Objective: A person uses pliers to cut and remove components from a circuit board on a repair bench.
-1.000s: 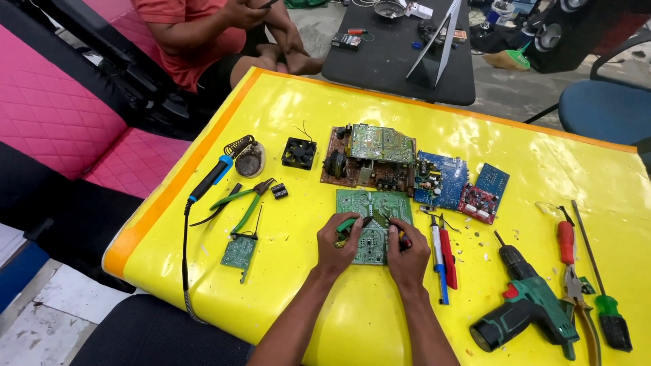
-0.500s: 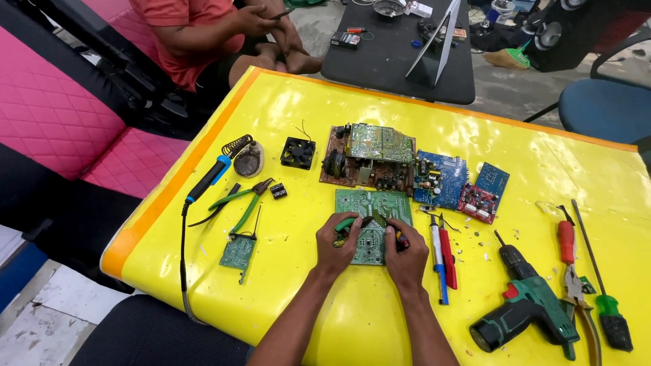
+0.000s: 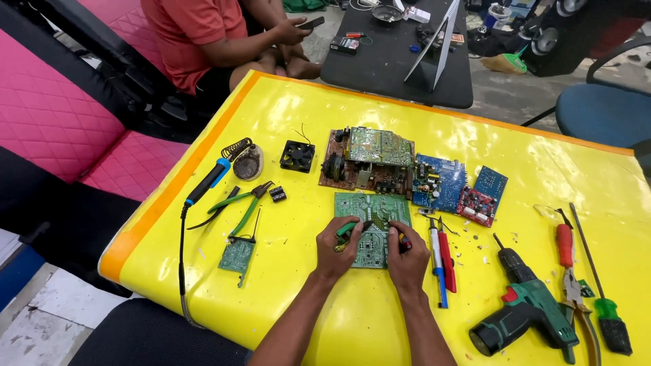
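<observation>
Green circuit board (image 3: 375,224) under two hands (image 3: 339,244)

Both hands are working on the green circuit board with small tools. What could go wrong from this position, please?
1. The left hand and right hand press tools onto the green circuit board, which lies loose on the yellow table; it might slide and a tip might slip.
2. The soldering iron rests in its stand nearby; its cord hangs off the edge and could snag.
3. The drill lies close to the right forearm and could be knocked.
</observation>
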